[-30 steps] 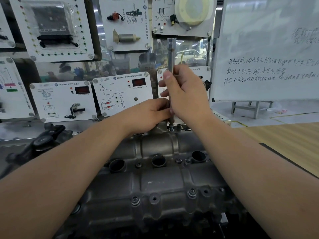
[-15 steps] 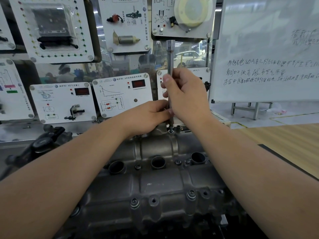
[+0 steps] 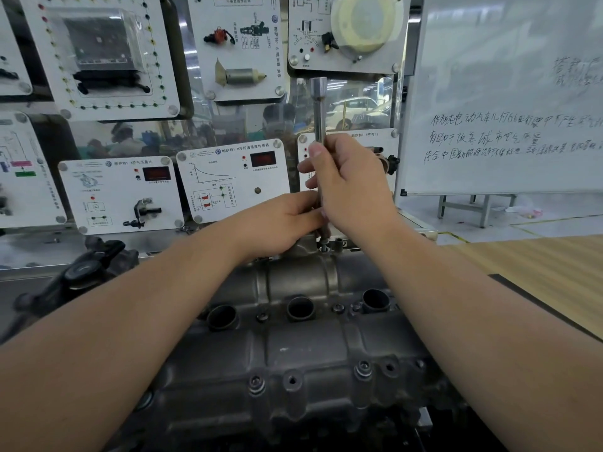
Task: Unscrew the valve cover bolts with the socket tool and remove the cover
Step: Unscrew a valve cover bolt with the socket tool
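A grey metal valve cover (image 3: 293, 347) fills the lower middle, with three round wells and several bolts along its near edge. A long silver socket tool (image 3: 319, 102) stands upright on a bolt (image 3: 324, 246) at the cover's far edge. My right hand (image 3: 349, 187) grips the tool's shaft, thumb pointing up along it. My left hand (image 3: 280, 220) pinches the lower part of the shaft just above the bolt, its fingertips hidden behind my right hand.
White training panels (image 3: 233, 181) with sensors and red displays stand right behind the engine. A whiteboard (image 3: 505, 109) with handwriting stands at the right. A wooden tabletop (image 3: 538, 265) lies at the right. A black part (image 3: 88, 265) sits at the left.
The two hands and the tool stay on the same far bolt. My right hand's fingers have shifted slightly on the shaft.
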Motion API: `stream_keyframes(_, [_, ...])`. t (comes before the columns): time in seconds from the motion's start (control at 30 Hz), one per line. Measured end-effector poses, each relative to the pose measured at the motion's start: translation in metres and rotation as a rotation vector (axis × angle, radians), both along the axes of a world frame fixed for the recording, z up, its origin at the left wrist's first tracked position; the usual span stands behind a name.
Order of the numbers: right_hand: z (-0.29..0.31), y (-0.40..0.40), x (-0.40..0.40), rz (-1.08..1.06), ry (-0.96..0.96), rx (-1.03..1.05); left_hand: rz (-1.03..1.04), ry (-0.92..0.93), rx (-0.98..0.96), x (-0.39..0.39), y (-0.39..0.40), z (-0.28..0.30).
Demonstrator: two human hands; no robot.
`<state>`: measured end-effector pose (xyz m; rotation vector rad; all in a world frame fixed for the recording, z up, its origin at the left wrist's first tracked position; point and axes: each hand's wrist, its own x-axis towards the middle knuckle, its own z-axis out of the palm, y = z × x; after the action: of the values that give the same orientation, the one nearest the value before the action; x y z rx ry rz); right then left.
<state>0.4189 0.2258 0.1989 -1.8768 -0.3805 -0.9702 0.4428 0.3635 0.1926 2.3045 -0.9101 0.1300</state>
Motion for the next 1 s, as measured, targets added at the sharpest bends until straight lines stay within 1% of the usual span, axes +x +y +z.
stream_keyframes(0.1, [0.0,-0.001,0.0,0.006,0.017,0.017,-0.008,0.006,-0.02,0.0,0.001,-0.002])
stream_keyframes(0.23, [-0.003,0.0,0.0,0.025,-0.011,0.029,0.005,-0.016,-0.043,-0.001,0.001,-0.005])
stream_keyframes(0.4, [-0.003,0.001,0.001,-0.025,-0.044,0.038,0.061,-0.111,0.071,-0.009,-0.004,0.001])
stream_keyframes(0.5, [-0.002,0.001,0.002,-0.066,-0.036,0.053,0.118,-0.099,0.204,-0.013,-0.012,0.013])
stream_keyframes(0.57, [-0.002,0.001,0.003,-0.056,-0.005,0.043,0.144,-0.062,0.236,-0.016,-0.019,0.018])
stream_keyframes(0.6, [-0.002,0.001,0.003,-0.047,0.006,0.038,0.151,-0.03,0.212,-0.015,-0.02,0.019])
stream_keyframes(0.73, [-0.002,0.002,0.001,-0.017,0.007,0.031,0.132,0.153,-0.033,-0.015,-0.014,0.012])
stream_keyframes(0.8, [-0.003,0.003,0.0,0.007,0.022,0.033,0.11,0.223,-0.116,-0.014,-0.01,0.008])
stream_keyframes(1.0, [-0.004,0.003,0.003,0.023,0.02,0.011,0.115,0.177,-0.119,-0.01,-0.008,0.003])
